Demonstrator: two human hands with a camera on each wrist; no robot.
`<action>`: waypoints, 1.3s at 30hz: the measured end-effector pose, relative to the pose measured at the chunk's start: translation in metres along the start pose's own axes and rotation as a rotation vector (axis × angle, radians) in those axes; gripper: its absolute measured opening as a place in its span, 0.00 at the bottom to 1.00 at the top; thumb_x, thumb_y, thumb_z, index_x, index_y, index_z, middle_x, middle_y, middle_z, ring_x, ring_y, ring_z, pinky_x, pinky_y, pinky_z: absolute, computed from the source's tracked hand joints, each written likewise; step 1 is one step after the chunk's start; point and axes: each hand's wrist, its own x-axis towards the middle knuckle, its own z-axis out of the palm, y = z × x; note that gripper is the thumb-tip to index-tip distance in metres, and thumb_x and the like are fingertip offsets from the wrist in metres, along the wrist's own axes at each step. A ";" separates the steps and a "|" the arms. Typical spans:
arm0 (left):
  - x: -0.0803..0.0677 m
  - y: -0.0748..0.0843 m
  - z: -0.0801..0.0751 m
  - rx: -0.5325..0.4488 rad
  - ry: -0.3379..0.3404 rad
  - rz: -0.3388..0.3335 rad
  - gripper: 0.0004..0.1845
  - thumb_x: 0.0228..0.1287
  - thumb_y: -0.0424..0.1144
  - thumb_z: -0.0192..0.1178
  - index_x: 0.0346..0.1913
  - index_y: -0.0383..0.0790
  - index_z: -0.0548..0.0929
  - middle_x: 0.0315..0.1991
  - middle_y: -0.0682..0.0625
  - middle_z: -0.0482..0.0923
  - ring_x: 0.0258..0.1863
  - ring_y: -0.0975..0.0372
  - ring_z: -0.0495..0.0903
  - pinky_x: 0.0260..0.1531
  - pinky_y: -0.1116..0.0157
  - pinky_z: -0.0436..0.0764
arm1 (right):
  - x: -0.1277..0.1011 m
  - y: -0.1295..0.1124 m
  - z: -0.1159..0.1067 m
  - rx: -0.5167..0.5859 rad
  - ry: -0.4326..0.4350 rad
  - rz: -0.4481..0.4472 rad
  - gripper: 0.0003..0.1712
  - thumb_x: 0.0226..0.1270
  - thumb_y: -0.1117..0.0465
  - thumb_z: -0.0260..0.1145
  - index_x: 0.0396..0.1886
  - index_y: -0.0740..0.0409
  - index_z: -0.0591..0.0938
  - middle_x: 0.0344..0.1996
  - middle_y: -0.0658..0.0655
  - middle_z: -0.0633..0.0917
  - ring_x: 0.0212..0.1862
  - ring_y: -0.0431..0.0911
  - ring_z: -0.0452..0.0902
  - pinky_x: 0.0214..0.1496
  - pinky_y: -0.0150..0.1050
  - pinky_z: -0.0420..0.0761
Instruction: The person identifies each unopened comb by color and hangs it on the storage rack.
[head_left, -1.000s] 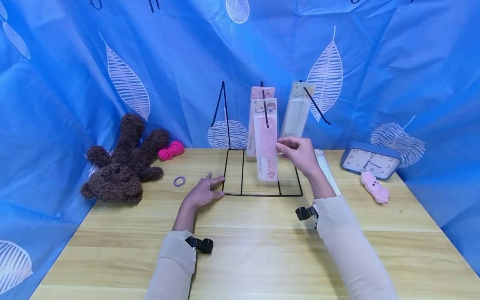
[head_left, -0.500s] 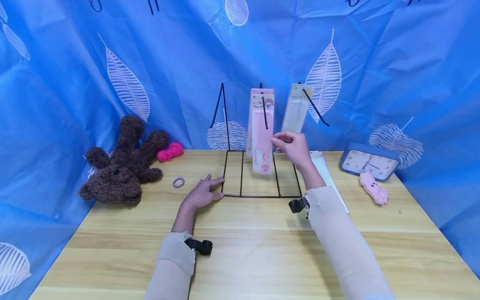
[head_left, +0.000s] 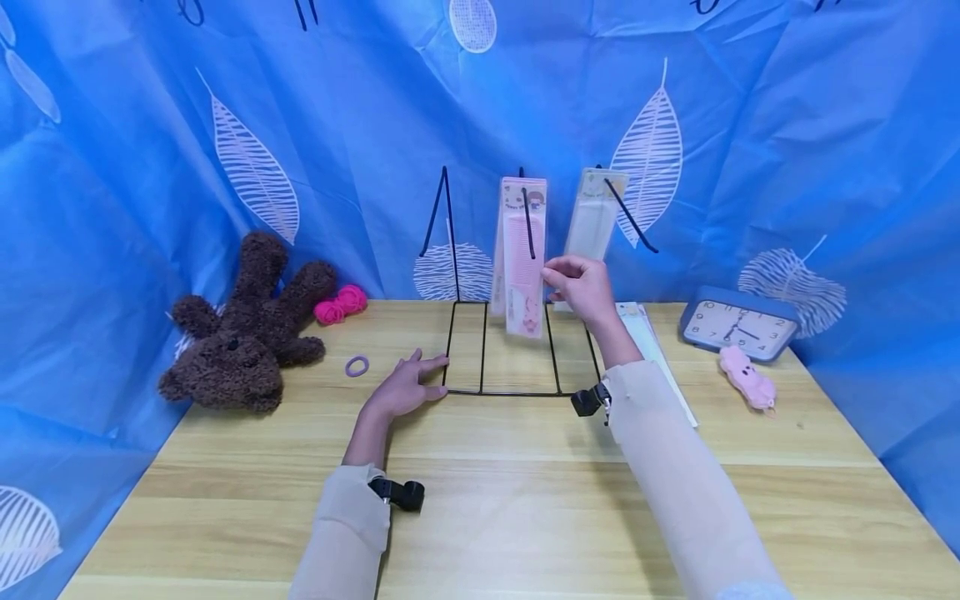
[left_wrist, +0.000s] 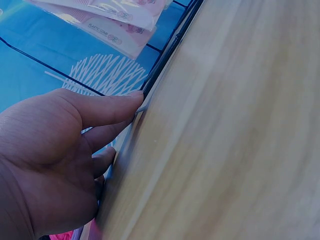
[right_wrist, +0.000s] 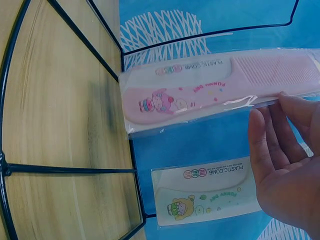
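Note:
A packaged pink comb (head_left: pixel 523 279) hangs on the middle hook of a black wire display rack (head_left: pixel 517 393), close in front of another pink comb pack mostly hidden behind it. My right hand (head_left: pixel 585 292) pinches the pack's right edge between thumb and fingers; the right wrist view shows the fingertips at the edge of the clear wrapper. Beside it, a packaged pale green comb (right_wrist: pixel 207 192) hangs on the right hook. My left hand (head_left: pixel 405 385) rests on the table, its extended index finger and thumb touching the front left corner of the rack's base.
Flat packs (head_left: pixel 654 354) lie right of the rack. Further right are a blue clock (head_left: pixel 741 323) and a pink plush toy (head_left: pixel 747 379). A brown teddy bear (head_left: pixel 247 333), pink yarn (head_left: pixel 341 304) and a purple ring (head_left: pixel 357 365) lie left. Blue cloth (head_left: pixel 360 125) hangs behind.
My right hand has moved the front pink comb back along the middle hook, nearer the pink pack behind. The left hand has stayed at the rack's corner.

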 end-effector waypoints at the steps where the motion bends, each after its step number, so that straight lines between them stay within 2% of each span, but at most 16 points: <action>1: 0.000 0.000 0.000 -0.001 -0.001 0.000 0.31 0.70 0.38 0.64 0.75 0.45 0.71 0.81 0.35 0.42 0.77 0.34 0.31 0.72 0.35 0.39 | 0.001 0.000 0.000 0.000 0.003 0.007 0.14 0.70 0.61 0.70 0.49 0.66 0.86 0.43 0.61 0.87 0.43 0.47 0.83 0.41 0.41 0.87; 9: -0.001 0.001 0.001 -0.004 0.003 -0.002 0.32 0.69 0.38 0.64 0.75 0.46 0.71 0.81 0.36 0.41 0.77 0.34 0.31 0.71 0.34 0.39 | 0.004 -0.002 0.001 -0.005 0.004 0.031 0.13 0.72 0.60 0.68 0.50 0.63 0.86 0.47 0.61 0.86 0.48 0.50 0.82 0.43 0.42 0.87; 17: 0.000 0.002 0.001 0.008 0.003 0.000 0.32 0.70 0.39 0.64 0.75 0.46 0.70 0.81 0.35 0.41 0.77 0.34 0.31 0.71 0.34 0.39 | -0.001 0.005 -0.007 0.019 0.000 0.081 0.19 0.70 0.63 0.69 0.56 0.70 0.82 0.45 0.59 0.85 0.47 0.50 0.81 0.45 0.41 0.87; 20: 0.000 0.003 0.000 0.008 0.004 -0.001 0.32 0.70 0.39 0.64 0.75 0.46 0.70 0.81 0.35 0.41 0.77 0.34 0.31 0.71 0.34 0.39 | -0.004 0.011 -0.013 -0.007 -0.009 0.082 0.20 0.71 0.62 0.69 0.57 0.69 0.81 0.47 0.59 0.84 0.48 0.50 0.81 0.44 0.40 0.87; 26: 0.000 0.002 0.001 0.008 0.000 -0.009 0.32 0.69 0.39 0.64 0.75 0.46 0.70 0.81 0.35 0.41 0.77 0.34 0.31 0.71 0.34 0.38 | -0.014 0.026 -0.030 -0.054 -0.032 0.076 0.20 0.71 0.62 0.69 0.57 0.69 0.81 0.54 0.66 0.83 0.48 0.47 0.81 0.40 0.33 0.85; 32: 0.000 0.002 0.001 -0.002 0.005 -0.016 0.32 0.70 0.39 0.64 0.75 0.47 0.70 0.81 0.35 0.40 0.77 0.35 0.31 0.71 0.34 0.37 | -0.027 0.042 -0.054 -0.114 -0.060 0.122 0.23 0.72 0.60 0.68 0.61 0.69 0.78 0.56 0.67 0.82 0.54 0.55 0.80 0.49 0.39 0.85; 39: 0.001 0.002 0.001 -0.001 0.001 -0.004 0.32 0.70 0.38 0.64 0.75 0.46 0.70 0.81 0.34 0.40 0.77 0.34 0.31 0.71 0.34 0.37 | -0.039 0.066 -0.088 -0.154 -0.046 0.153 0.27 0.72 0.58 0.68 0.63 0.70 0.76 0.55 0.65 0.81 0.44 0.36 0.80 0.52 0.42 0.84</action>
